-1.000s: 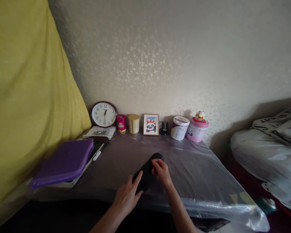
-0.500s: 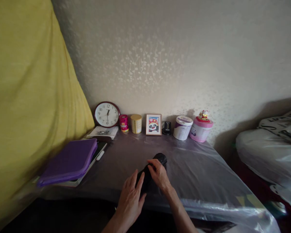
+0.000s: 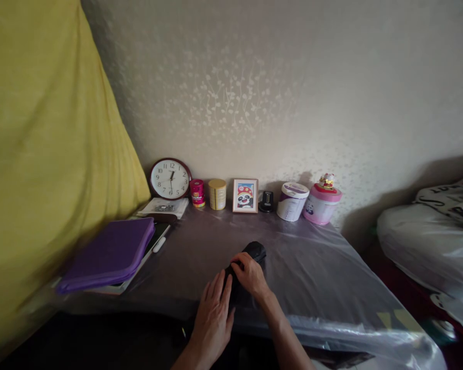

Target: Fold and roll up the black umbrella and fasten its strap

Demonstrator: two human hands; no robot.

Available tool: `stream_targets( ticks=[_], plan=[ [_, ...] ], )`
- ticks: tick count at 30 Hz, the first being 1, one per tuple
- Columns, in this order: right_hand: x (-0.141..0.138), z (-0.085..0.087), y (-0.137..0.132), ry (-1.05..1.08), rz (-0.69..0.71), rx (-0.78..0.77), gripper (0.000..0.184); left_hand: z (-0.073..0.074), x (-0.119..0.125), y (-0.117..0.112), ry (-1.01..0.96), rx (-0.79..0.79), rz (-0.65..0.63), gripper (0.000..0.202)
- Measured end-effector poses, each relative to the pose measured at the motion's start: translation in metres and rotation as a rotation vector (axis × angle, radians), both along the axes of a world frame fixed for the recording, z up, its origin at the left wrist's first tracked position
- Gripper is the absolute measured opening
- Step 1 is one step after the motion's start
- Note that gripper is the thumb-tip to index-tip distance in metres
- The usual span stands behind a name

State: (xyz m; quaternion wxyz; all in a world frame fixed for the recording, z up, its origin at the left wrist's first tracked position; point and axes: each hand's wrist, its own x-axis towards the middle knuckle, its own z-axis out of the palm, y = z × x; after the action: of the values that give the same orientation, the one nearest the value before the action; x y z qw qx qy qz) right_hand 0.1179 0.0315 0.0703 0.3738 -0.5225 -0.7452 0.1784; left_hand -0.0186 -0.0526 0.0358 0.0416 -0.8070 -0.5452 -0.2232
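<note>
A long black rolled bundle, which looks like a folded umbrella (image 3: 256, 251), lies slantwise near the table's front edge, its far end pointing away to the right. My left hand (image 3: 215, 313) rests on its near left side with fingers stretched out flat. Further up, my right hand (image 3: 250, 275) is closed on the folded umbrella, fingers bent and pinching at its upper side. Both hands hide much of its middle, and the near end is lost in shadow.
A purple zip folder (image 3: 110, 252) lies on books at the left, beside a white pen-like stick (image 3: 159, 244). Along the wall stand a clock (image 3: 171, 179), a red tin (image 3: 197, 193), a yellow tin (image 3: 217, 195), a framed panda picture (image 3: 245, 196) and two tubs (image 3: 292, 202). Plastic sheeting covers the table (image 3: 312, 262).
My right hand has shifted slightly down and left along the folded umbrella, its fingers more curled. My left hand has moved a little to the right, with its fingers closer together.
</note>
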Motion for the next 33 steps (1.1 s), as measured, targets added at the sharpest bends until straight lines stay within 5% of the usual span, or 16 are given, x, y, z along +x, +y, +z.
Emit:
stream_targets(
  ticks=[7, 12, 20, 33],
  plan=[
    [0.002, -0.003, -0.002, 0.288, 0.033, -0.061, 0.015, -0.006, -0.001, 0.005, 0.041, 0.011, 0.024, 0.057],
    [0.038, 0.002, -0.025, 0.574, 0.128, -0.251, 0.021, -0.010, -0.003, 0.007, 0.063, 0.021, 0.022, 0.057],
    [0.111, -0.022, -0.033, 0.611, -0.266, -0.213, 0.040, -0.016, -0.003, 0.007, 0.007, 0.055, 0.012, 0.064],
    [0.117, -0.038, -0.029, 0.587, -0.288, -0.233, 0.045, -0.010, -0.021, 0.016, -0.190, -0.160, -0.112, 0.068]
  ],
)
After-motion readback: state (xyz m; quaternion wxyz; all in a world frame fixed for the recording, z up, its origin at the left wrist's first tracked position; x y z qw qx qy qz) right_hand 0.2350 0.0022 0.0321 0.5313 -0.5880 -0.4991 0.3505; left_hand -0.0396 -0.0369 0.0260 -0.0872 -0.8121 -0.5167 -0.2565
